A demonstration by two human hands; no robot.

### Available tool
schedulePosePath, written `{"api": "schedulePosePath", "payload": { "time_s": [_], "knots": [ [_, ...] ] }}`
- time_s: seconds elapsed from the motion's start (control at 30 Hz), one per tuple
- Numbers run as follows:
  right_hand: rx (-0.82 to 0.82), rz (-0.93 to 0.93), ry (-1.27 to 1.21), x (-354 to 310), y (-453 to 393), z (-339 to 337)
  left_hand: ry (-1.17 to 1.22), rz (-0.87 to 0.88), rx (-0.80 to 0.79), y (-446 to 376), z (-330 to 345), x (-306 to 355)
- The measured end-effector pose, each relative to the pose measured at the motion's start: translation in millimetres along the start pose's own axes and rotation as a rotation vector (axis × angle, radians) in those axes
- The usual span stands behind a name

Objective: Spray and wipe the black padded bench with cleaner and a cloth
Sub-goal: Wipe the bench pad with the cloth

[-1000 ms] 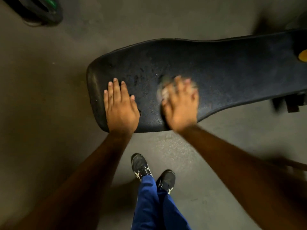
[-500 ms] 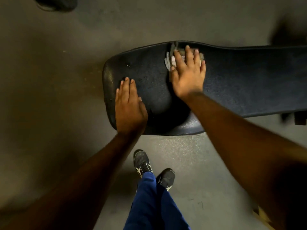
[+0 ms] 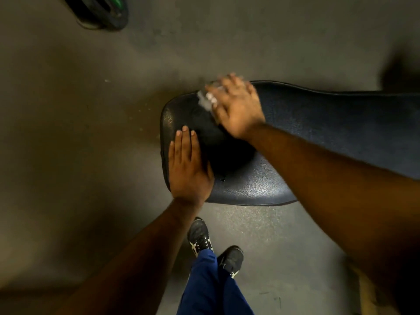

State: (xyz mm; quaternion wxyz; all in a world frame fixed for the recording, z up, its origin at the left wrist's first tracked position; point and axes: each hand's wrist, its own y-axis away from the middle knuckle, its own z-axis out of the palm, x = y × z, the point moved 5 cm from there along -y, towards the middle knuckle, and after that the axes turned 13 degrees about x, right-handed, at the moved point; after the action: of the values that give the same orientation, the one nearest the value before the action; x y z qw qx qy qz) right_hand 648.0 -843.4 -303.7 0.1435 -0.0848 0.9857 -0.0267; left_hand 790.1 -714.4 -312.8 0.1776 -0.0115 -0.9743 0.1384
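I see the left hand [image 3: 189,165] spread flat on the near left end of the black padded bench [image 3: 329,130], probably to brace. The right hand [image 3: 236,108] presses a pale cloth [image 3: 208,101] flat against the far edge, wiping.

The bench [image 3: 329,123] is black with a fine pebbled grain, shining paler grey along its near edge. The cloth [image 3: 205,100] at its far edge is grey and white, blurred. The floor [image 3: 91,110] is dull grey-brown, speckled with pale flecks near the bench. Trousers [image 3: 211,289] are deep blue; shoes [image 3: 200,235] are black with white stripes. A black disc [image 3: 100,10] bears a green streak
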Motion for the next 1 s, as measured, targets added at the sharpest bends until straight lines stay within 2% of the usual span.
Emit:
{"api": "schedulePosePath", "payload": {
  "time_s": [0.03,0.07,0.13,0.2,0.23,0.27,0.3,0.33,0.37,0.43,0.47,0.5,0.53,0.57,0.6,0.63,0.67,0.73,0.77,0.8,0.83,0.9,0.93,0.97,1.0],
  "knots": [
    [0.005,0.13,0.006,3,-2,0,0.009,-0.009,0.017,-1,0,-1],
    [-0.002,0.169,0.018,-6,4,5,0.023,-0.015,0.027,0,0,-1],
    [-0.026,-0.056,0.001,-34,31,10,0.052,-0.026,0.026,0,-1,0],
    [-0.051,-0.214,-0.035,-15,50,4,0.044,-0.04,-0.01,1,0,-1],
    [-0.003,-0.129,-0.027,6,48,-3,0.038,-0.046,-0.03,1,0,0],
    [0.049,0.048,-0.01,25,46,-11,0.031,-0.054,-0.049,0,1,0],
    [0.067,0.239,0.014,33,50,-13,0.024,-0.06,-0.061,0,2,0],
    [0.047,0.321,0.049,28,59,-9,0.019,-0.063,-0.065,-1,1,1],
    [-0.005,0.231,0.083,6,73,-5,0.018,-0.064,-0.059,-2,0,1],
    [-0.113,-0.074,0.014,-20,110,-4,0.027,-0.064,-0.053,-1,0,2],
    [-0.151,-0.174,-0.027,-12,124,-8,0.03,-0.067,-0.058,0,0,2],
    [-0.13,-0.182,-0.043,4,128,-17,0.031,-0.07,-0.059,0,-1,3],
    [-0.079,-0.081,-0.021,25,129,-21,0.031,-0.076,-0.057,0,-2,4],
    [-0.028,0.11,0.019,38,132,-27,0.036,-0.083,-0.058,0,-3,4],
    [0.017,0.299,0.078,40,140,-27,0.045,-0.086,-0.062,-1,-4,4],
    [0.014,0.393,0.128,26,152,-22,0.059,-0.086,-0.067,-1,-5,4],
    [-0.017,0.343,0.147,-3,165,-15,0.085,-0.089,-0.069,-2,-7,4],
    [-0.124,0.041,0.09,-43,193,-6,0.158,-0.098,-0.08,-2,-14,-1],
    [-0.173,-0.083,0.056,-40,198,-10,0.173,-0.093,-0.088,1,-17,-5],
    [-0.17,-0.131,0.055,-26,192,-15,0.159,-0.085,-0.091,5,-21,-10],
    [-0.119,-0.073,0.073,-7,182,-18,0.129,-0.078,-0.094,10,-24,-15],
    [-0.027,0.299,0.108,15,168,-23,0.091,-0.087,-0.122,22,-25,-25],
    [-0.013,0.404,0.123,5,169,-17,0.105,-0.094,-0.139,25,-25,-28],
    [-0.007,0.335,0.135,-23,173,-9,0.128,-0.096,-0.147,28,-23,-28],
    [-0.04,0.168,0.118,-53,180,-2,0.147,-0.097,-0.143,29,-23,-27]
  ]
}}
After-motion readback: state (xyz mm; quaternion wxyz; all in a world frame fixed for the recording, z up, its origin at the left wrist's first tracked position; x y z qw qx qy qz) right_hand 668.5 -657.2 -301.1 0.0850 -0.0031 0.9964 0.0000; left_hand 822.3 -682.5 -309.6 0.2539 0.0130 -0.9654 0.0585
